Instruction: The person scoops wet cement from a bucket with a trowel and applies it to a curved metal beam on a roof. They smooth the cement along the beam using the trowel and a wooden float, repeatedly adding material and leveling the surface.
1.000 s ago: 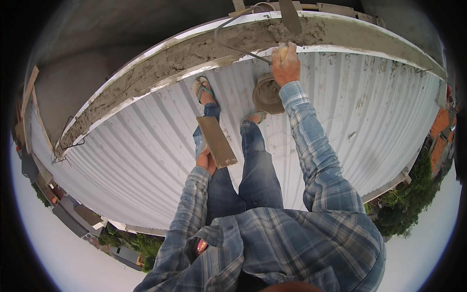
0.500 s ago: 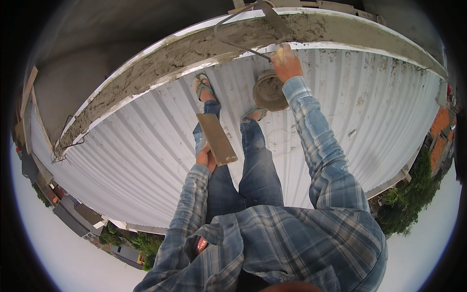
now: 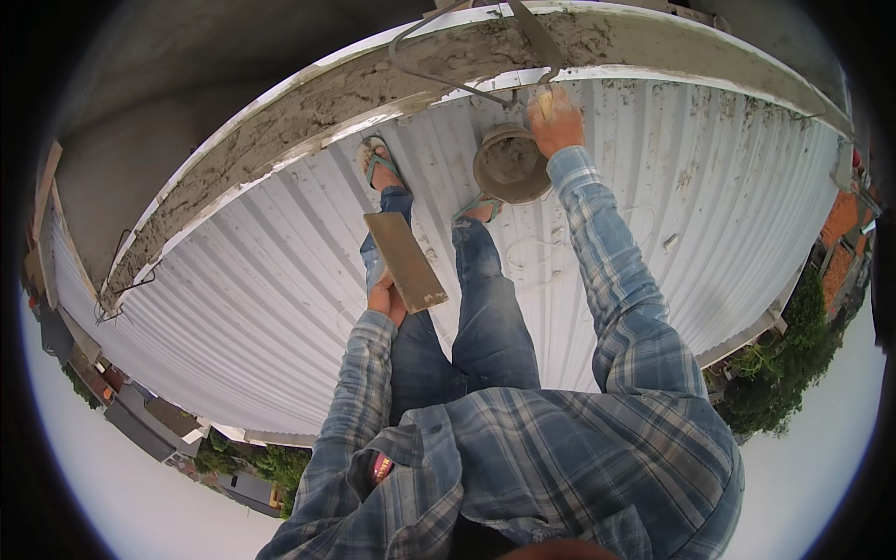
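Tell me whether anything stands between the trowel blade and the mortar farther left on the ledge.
Yes: the bent metal rod, which loops across the mortar left of the trowel blade; the right hand grips the trowel's handle. Whether the rod touches the mortar, I cannot tell.

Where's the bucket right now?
The bucket is in the head view's upper middle, just left of the right hand and near the right foot.
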A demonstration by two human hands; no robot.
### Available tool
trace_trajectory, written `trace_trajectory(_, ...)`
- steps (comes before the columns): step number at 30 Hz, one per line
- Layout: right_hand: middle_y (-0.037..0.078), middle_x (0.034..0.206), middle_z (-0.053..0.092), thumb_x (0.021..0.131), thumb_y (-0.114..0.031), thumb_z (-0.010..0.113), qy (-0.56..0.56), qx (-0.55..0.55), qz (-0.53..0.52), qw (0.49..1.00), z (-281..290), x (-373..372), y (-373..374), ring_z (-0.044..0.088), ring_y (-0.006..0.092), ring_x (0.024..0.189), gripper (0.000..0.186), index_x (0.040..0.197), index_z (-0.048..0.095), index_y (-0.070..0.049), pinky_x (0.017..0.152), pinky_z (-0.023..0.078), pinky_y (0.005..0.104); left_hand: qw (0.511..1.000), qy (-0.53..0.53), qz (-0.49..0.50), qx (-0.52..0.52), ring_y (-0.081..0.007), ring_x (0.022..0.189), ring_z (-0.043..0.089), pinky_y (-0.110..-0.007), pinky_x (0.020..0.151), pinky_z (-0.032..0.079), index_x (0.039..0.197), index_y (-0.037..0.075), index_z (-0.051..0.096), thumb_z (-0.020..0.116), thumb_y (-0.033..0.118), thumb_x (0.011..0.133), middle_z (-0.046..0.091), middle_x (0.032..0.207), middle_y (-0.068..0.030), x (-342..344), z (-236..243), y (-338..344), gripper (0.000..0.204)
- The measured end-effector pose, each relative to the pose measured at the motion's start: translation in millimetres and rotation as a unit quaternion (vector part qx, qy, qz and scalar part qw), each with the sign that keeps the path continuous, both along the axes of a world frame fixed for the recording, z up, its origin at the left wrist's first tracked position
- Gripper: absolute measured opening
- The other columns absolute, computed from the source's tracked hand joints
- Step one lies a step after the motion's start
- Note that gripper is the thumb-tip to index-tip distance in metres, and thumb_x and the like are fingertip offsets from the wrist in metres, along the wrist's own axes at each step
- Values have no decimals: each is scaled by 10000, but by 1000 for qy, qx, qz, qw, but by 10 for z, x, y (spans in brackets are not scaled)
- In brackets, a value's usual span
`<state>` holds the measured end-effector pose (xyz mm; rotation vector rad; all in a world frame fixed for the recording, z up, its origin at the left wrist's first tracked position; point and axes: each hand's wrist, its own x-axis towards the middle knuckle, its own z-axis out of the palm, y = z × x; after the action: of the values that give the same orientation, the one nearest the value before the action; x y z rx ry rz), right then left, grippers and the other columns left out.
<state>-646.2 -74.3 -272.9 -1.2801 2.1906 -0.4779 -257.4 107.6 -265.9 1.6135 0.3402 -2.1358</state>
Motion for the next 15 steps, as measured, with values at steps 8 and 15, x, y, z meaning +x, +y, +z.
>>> trace_trajectory(8, 275, 975, 636, 890, -337, 567, -2, -77, -50, 996, -44, -22, -75, 598, 472, 920, 456, 1214, 450, -38, 812, 471, 519, 1000, -7, -3, -13, -272, 1198, 538, -429, 1021, 439, 1432, 61, 363, 377, 128, 975, 518, 1355, -120, -81, 18, -41, 462)
trace_trajectory(15, 223, 899, 649, 903, -356, 566, -122, -28, -87, 988, 156, -7, -354, 640, 410, 800, 403, 1156, 496, -50, 697, 516, 476, 1000, -11, -5, -1, -265, 1232, 507, -415, 1039, 415, 1456, 64, 325, 350, 131, 978, 484, 1391, -114, -83, 40, -6, 483)
